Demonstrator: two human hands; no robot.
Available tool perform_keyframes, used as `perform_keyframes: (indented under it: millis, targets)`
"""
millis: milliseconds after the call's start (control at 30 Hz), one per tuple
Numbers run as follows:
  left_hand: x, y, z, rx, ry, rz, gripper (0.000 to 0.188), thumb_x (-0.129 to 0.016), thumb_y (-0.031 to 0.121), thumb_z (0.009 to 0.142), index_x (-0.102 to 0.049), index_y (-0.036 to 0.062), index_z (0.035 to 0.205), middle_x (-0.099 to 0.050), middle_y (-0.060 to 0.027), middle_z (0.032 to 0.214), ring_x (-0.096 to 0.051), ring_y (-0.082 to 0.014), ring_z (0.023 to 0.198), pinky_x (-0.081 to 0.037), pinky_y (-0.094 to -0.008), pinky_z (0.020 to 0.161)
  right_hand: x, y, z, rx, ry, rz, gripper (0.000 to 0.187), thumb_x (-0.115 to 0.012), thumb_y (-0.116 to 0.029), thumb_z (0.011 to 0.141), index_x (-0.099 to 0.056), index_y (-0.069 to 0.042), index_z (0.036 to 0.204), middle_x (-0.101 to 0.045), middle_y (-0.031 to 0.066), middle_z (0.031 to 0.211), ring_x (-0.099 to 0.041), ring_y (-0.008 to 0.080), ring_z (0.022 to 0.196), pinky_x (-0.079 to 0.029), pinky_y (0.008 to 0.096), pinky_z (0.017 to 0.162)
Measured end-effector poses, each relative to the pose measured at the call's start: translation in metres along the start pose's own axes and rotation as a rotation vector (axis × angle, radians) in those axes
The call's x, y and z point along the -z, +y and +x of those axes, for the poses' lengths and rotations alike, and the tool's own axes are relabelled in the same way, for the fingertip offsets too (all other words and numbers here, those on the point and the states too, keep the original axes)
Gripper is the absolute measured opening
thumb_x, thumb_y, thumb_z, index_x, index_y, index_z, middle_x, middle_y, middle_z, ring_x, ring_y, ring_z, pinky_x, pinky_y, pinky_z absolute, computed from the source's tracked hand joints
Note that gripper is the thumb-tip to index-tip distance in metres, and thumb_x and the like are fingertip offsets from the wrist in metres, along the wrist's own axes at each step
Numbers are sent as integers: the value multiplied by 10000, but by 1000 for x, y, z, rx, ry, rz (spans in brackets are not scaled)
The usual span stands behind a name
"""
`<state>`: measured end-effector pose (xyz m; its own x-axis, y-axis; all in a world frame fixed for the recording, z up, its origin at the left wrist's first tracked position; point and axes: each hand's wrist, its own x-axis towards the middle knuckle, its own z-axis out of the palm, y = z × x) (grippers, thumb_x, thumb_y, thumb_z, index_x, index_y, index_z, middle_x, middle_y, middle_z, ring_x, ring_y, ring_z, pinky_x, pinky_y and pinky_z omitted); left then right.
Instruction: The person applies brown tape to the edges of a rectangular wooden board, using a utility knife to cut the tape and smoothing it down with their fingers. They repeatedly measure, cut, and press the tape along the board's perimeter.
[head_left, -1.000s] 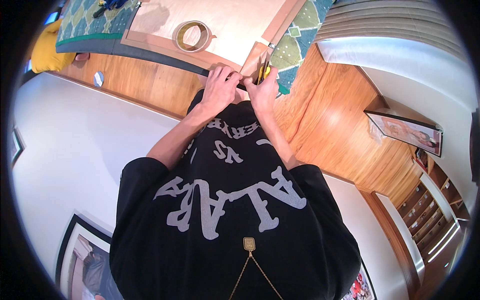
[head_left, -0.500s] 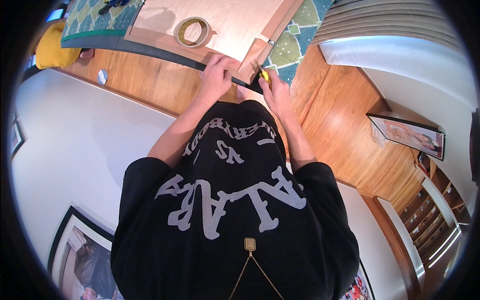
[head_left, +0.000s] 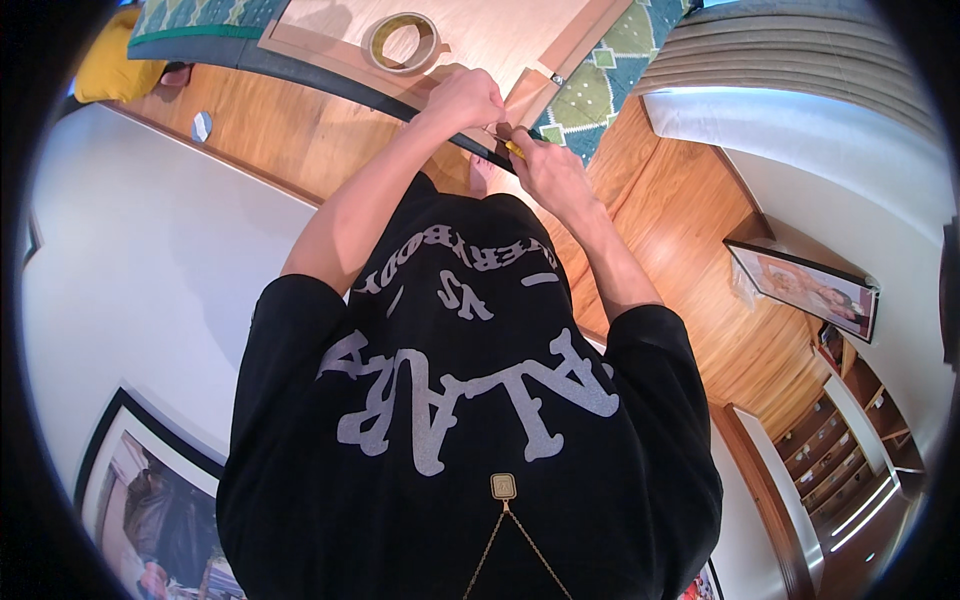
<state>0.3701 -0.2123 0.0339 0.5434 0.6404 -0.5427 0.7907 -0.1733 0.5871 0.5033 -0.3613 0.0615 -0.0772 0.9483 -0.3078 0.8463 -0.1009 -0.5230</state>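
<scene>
We see a pale, smooth wooden board [head_left: 490, 35], edged with flat brown tape [head_left: 585, 40] and bordered on the near side by a curved-looking black edge [head_left: 345, 86]. A ring-shaped roll [head_left: 402, 68] lies on the board, the wood showing through its hole. Beneath the board, beside its right edge, spreads a cloth [head_left: 590, 105] with green diamonds and white dots. The floor [head_left: 640, 210] is glossy, streaky wood.

Our left hand [head_left: 466, 100] is bent over the board's near edge, close to the corner, its fingers curled in; we cannot tell whether they pinch anything. Our right hand [head_left: 552, 168] is closed around a slim tool [head_left: 515, 149] with a yellow handle, its tip pointing toward the left fingers, just beside them.

Well apart on our right, a thin black frame [head_left: 805, 288] holds a picture. Beyond it, brown shelves [head_left: 825, 455] hold rows of small things, too small to tell.
</scene>
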Motion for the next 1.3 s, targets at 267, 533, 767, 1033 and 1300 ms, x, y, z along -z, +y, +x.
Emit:
perform_keyframes:
  millis: [267,533,767,1033,1300]
  targets:
    - [-4,-5,3,34,1,-71,212,-780,224,714,-776,75,865,-734,-97,794,-692,-196,748,-541,-335,715,2,2,2,54,-10,-26,294,-528,-172,939,-545,-81,1218,-693,197,838,-684,393,782,-559,486,673]
    - [-2,-2,-2,31,8,-25,223,-754,263,755,-770,97,903,-738,-75,828,-692,-193,795,-530,-340,755,5,-1,2,28,-46,-44,270,-525,-177,943,-549,-87,1196,-693,199,840,-684,395,793,-556,494,689]
    - [-9,-3,4,38,-81,-108,230,-737,289,800,-747,105,938,-731,-75,842,-693,-201,836,-529,-347,746,10,25,-26,38,18,-33,253,-588,-197,939,-548,-61,1149,-688,191,811,-675,380,739,-539,471,636]
    - [-10,1,-30,-89,81,-203,282,-701,290,892,-697,27,992,-709,-110,828,-683,-169,727,-539,-315,689,-48,2,-85,-534,250,1397,460,-491,-3,823,-436,-72,1274,-590,95,870,-599,195,642,-495,298,515]
    - [122,-93,-21,-115,735,-497,397,-821,274,784,-671,73,1093,-648,-93,786,-596,-176,660,-508,-316,637,22,-26,17,-282,504,888,565,-529,-49,940,-349,-3,1473,-575,84,961,-570,143,805,-493,300,707]
